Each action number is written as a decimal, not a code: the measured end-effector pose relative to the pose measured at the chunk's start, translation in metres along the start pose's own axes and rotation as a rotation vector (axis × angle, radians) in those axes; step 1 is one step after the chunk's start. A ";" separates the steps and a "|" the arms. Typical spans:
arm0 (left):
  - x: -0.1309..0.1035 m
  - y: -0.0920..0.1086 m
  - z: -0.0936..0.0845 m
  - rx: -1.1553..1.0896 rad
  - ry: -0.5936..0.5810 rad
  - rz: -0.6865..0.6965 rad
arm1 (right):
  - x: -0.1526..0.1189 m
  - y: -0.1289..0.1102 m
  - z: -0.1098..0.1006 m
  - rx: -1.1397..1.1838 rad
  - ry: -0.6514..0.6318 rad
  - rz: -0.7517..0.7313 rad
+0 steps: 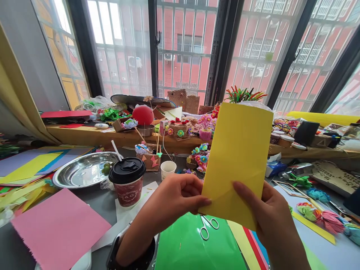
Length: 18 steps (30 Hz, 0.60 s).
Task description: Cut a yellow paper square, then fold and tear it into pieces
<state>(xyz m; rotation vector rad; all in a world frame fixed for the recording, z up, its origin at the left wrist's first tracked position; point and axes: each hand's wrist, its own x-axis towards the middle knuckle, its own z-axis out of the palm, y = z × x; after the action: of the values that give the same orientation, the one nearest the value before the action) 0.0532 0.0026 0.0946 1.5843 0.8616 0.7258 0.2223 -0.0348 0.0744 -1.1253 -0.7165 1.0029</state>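
A sheet of yellow paper [239,150] is held upright in front of me, tall and narrow, with a faint crease low down. My left hand [180,195] pinches its lower left corner between thumb and fingers; a dark watch band circles that wrist. On the lower right, my right hand [270,213] grips the paper, thumb across the front and fingers behind. Beneath the hands lies a green sheet [194,247], with scissors [206,228] resting on it. The scissors' blades are partly hidden behind the paper and hand.
Left stand a lidded coffee cup [128,183], a white paper cup [168,169] and a metal plate [81,172] with green fruit. Pink paper [60,228] lies nearest on the left. Paper flowers [327,221] lie right. Crafts crowd the windowsill [180,141].
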 end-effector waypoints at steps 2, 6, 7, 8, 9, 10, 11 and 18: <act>0.000 0.000 0.000 0.001 0.006 -0.004 | 0.000 0.000 0.000 -0.007 0.002 0.000; 0.000 0.001 0.001 -0.006 0.021 -0.011 | 0.001 0.001 0.000 0.012 0.002 0.014; 0.000 0.002 0.001 -0.005 0.022 -0.014 | 0.001 0.001 0.000 0.017 0.002 0.018; 0.000 0.002 0.001 0.001 0.022 -0.016 | 0.001 0.001 0.000 0.021 0.000 0.020; 0.000 0.002 0.001 0.010 0.022 -0.016 | 0.001 0.001 0.000 0.023 -0.001 0.021; 0.000 0.002 0.001 0.022 0.024 -0.013 | 0.001 0.001 0.000 0.022 -0.001 0.019; 0.000 0.002 0.001 0.035 0.026 -0.008 | 0.001 0.001 0.000 0.022 -0.002 0.016; 0.008 -0.001 0.008 -0.166 -0.023 0.090 | 0.000 0.004 0.001 -0.018 -0.042 0.001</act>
<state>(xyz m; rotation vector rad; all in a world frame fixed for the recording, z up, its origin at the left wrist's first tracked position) 0.0640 0.0051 0.0927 1.4867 0.6984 0.8204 0.2199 -0.0340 0.0707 -1.1229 -0.7598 1.0255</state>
